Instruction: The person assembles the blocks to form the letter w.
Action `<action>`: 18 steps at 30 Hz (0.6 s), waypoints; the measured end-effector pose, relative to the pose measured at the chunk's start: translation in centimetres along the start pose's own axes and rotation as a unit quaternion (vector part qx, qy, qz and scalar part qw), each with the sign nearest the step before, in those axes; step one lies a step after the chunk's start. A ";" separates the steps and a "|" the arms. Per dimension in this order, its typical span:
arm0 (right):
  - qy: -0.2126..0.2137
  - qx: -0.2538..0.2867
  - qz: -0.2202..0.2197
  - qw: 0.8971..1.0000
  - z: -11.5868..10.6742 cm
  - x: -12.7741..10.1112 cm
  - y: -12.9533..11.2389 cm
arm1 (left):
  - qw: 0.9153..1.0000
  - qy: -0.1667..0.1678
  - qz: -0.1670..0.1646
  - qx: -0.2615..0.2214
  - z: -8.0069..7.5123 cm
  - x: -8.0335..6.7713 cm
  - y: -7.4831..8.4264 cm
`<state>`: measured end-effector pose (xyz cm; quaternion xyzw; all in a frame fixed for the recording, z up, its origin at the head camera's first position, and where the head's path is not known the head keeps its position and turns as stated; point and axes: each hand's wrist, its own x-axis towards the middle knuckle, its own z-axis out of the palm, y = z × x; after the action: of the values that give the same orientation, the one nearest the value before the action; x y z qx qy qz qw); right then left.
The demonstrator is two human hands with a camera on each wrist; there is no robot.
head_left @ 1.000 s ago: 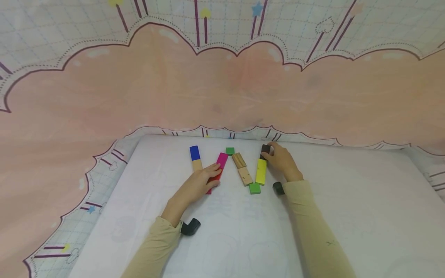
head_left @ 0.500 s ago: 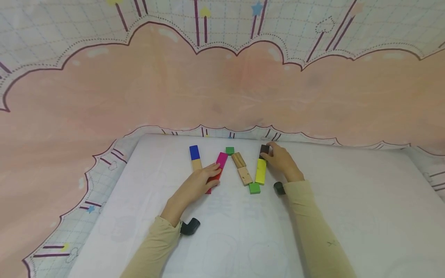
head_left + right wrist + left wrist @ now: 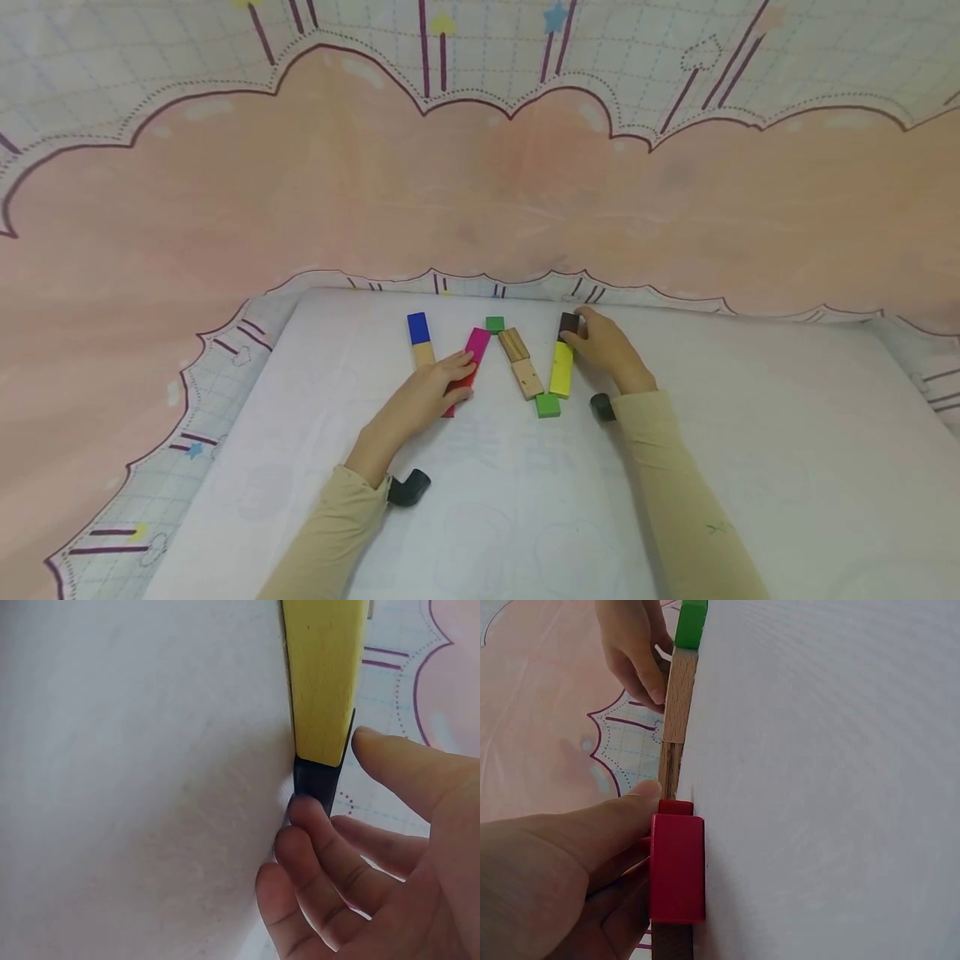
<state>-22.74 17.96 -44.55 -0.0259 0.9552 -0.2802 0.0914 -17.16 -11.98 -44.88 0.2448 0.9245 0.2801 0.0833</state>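
On white table [image 3: 675,467], blocks in a W, left hand [image 3: 423,398] resting fingers on red block [image 3: 465,379] beside pink block [image 3: 477,343], right hand [image 3: 609,348] pinching dark block [image 3: 568,323] above yellow block [image 3: 562,368].

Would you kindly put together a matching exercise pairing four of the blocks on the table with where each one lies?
Things:
1. blue block
2. dark brown block
3. red block
4. yellow block

Places:
A. under the fingers of the left hand
B. far left end of the row, touched by no hand
C. at the fingertips of the right hand
D. end to end with the dark brown block, on its near side

Pairs: 1-B, 2-C, 3-A, 4-D
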 end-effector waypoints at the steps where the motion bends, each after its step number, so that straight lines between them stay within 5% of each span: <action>1: 0.002 0.002 0.000 1.000 0.0 0.0 0.0 | 1.000 0.001 0.001 0.001 0.0 0.0 0.0; 18: 0.010 0.014 -0.007 1.000 0.0 -0.5 0.3 | 1.000 -0.007 -0.004 0.004 -0.1 0.1 0.1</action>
<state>-22.28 18.29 -44.65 -0.0288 0.9517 -0.2948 0.0802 -17.23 -11.92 -44.76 0.2431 0.9259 0.2749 0.0896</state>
